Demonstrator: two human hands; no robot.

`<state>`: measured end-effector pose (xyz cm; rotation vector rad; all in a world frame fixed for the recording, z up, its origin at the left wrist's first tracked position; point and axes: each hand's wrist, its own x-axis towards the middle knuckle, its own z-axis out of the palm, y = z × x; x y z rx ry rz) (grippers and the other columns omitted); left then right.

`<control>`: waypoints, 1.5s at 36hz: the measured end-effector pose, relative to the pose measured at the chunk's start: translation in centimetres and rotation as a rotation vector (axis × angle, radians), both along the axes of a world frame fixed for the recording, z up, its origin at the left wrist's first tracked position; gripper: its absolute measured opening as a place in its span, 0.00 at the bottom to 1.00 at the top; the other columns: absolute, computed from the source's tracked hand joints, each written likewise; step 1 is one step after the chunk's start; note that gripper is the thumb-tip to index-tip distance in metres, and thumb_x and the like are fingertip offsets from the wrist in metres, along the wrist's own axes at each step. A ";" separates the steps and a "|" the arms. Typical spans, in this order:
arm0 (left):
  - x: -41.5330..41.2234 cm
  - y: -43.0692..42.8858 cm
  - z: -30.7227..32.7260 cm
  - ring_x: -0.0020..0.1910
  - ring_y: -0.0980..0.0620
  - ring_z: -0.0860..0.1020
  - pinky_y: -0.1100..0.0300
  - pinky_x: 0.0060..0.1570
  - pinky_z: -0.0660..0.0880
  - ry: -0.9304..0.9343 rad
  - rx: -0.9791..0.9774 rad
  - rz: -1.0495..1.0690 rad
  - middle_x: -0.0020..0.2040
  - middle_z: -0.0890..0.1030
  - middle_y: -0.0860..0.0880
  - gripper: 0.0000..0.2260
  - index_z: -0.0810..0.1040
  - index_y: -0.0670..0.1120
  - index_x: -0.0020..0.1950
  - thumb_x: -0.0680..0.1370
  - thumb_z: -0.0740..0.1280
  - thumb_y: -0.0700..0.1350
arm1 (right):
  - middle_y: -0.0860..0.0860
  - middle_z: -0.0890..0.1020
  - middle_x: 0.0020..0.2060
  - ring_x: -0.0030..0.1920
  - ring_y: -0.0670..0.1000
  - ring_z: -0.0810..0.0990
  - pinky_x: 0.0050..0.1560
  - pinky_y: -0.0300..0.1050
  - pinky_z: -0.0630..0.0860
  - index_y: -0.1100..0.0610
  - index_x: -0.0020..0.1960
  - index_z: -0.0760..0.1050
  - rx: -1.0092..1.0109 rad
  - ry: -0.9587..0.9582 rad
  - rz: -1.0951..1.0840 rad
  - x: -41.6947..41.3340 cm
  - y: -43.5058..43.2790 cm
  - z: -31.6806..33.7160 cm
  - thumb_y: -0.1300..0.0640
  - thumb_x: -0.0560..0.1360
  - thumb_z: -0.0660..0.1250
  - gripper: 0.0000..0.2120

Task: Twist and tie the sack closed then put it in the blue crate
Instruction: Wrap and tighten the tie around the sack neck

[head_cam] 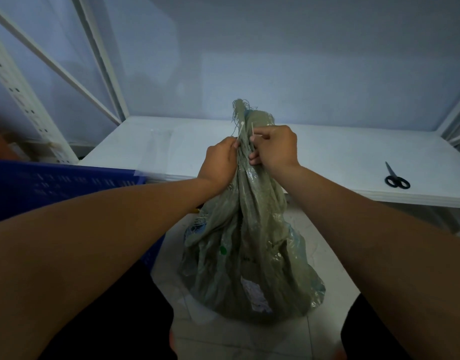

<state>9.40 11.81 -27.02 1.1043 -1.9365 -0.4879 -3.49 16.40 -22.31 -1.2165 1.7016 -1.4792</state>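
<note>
A grey-green woven sack (pixel 252 255) stands on the tiled floor between my knees, its neck gathered and twisted upward with frayed threads at the top. My left hand (pixel 219 163) and my right hand (pixel 274 148) are both closed around the neck, each pinching one end of a thin white tie (pixel 241 131) that crosses the twisted part. The blue crate (pixel 67 183) with slotted walls sits to the left of the sack, partly hidden behind my left forearm.
A low white shelf board (pixel 327 162) runs behind the sack, with black-handled scissors (pixel 396 178) lying on its right part. White metal rack uprights (pixel 28 105) stand at the left. The floor (pixel 249 339) in front is pale tile.
</note>
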 end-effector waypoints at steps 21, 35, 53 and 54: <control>0.3 0.0 -0.5 0.45 0.48 0.81 0.60 0.47 0.74 -0.066 -0.032 -0.079 0.48 0.84 0.44 0.18 0.74 0.49 0.70 0.83 0.54 0.39 | 0.57 0.81 0.29 0.19 0.48 0.78 0.27 0.47 0.83 0.62 0.57 0.83 0.076 0.041 0.035 0.5 -0.1 -0.4 0.67 0.80 0.66 0.09; -0.3 0.5 -0.6 0.44 0.53 0.79 0.63 0.47 0.73 0.008 -0.014 -0.063 0.48 0.84 0.46 0.18 0.78 0.48 0.66 0.82 0.55 0.37 | 0.56 0.83 0.32 0.24 0.52 0.82 0.30 0.52 0.84 0.61 0.59 0.83 0.062 0.120 0.008 0.8 -0.5 -1.3 0.67 0.79 0.63 0.13; -0.2 0.7 -0.1 0.42 0.52 0.79 0.62 0.47 0.74 -0.037 -0.002 -0.091 0.47 0.84 0.45 0.22 0.74 0.52 0.71 0.81 0.55 0.37 | 0.50 0.82 0.33 0.25 0.59 0.82 0.31 0.62 0.83 0.51 0.40 0.80 0.072 0.110 -0.029 0.9 -0.2 -1.1 0.70 0.76 0.61 0.17; -0.1 0.8 0.0 0.44 0.51 0.80 0.61 0.49 0.74 -0.049 -0.012 -0.089 0.48 0.84 0.45 0.21 0.75 0.51 0.70 0.81 0.55 0.37 | 0.50 0.82 0.33 0.24 0.58 0.82 0.31 0.62 0.83 0.52 0.38 0.80 0.082 0.096 -0.037 0.9 -0.2 -1.1 0.69 0.76 0.61 0.17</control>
